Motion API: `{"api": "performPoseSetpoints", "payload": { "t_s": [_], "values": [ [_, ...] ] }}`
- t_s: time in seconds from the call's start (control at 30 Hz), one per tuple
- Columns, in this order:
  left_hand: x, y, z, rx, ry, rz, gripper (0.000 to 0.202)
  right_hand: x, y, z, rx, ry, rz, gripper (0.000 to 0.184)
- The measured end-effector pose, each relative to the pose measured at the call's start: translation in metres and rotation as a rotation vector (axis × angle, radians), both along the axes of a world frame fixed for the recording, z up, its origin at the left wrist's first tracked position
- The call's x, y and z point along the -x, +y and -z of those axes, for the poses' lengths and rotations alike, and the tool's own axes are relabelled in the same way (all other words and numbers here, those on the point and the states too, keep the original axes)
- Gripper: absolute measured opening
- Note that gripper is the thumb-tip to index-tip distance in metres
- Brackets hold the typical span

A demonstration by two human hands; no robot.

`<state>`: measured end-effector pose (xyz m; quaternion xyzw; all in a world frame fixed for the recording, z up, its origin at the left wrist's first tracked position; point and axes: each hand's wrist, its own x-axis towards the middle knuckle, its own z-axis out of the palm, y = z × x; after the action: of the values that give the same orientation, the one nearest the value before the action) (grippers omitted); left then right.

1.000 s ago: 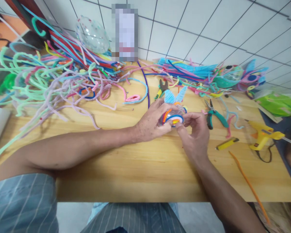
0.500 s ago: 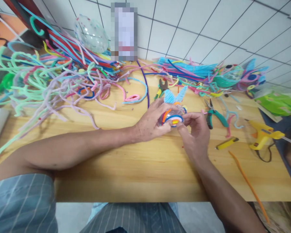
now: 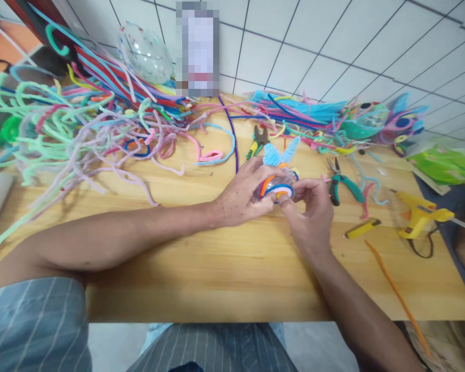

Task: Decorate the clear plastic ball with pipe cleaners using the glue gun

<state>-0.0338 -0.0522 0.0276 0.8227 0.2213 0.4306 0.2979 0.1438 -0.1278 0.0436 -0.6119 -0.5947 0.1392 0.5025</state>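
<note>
A small clear-plastic craft figure (image 3: 287, 174) sits between my hands above the middle of the wooden table. Orange pipe cleaner trims it, two light-blue pieces (image 3: 272, 154) stick up at its far side, and a blue-rimmed oval (image 3: 283, 188) with yellow at its centre faces me. My left hand (image 3: 242, 194) is closed around the figure's left side, thumb by the oval. The thumb of my right hand (image 3: 312, 209) presses on the oval's yellow part, while its other fingers curl against the right side. Those fingertips are partly hidden.
Green-handled pliers (image 3: 343, 186), a yellow utility knife (image 3: 362, 228), a yellow glue gun (image 3: 418, 213) and an orange pipe cleaner (image 3: 397, 292) lie to the right. Cutting pliers (image 3: 259, 140) lie behind the figure. Tangled pipe cleaners (image 3: 89, 129) spread across the left. A tiled wall (image 3: 294, 46) stands behind.
My right thumb has moved slightly left onto the oval's yellow part, covering more of it. My left hand keeps its hold, and the figure has barely shifted.
</note>
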Motion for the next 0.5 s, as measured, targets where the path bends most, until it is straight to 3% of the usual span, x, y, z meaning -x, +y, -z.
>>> {"api": "performPoseSetpoints", "payload": {
  "t_s": [0.5],
  "values": [
    [-0.0017,0.0007,0.0046,-0.128,-0.054,-0.003,0.035,0.0033,0.0012,-0.0054,0.043,-0.015,0.056,0.02]
  ]
}}
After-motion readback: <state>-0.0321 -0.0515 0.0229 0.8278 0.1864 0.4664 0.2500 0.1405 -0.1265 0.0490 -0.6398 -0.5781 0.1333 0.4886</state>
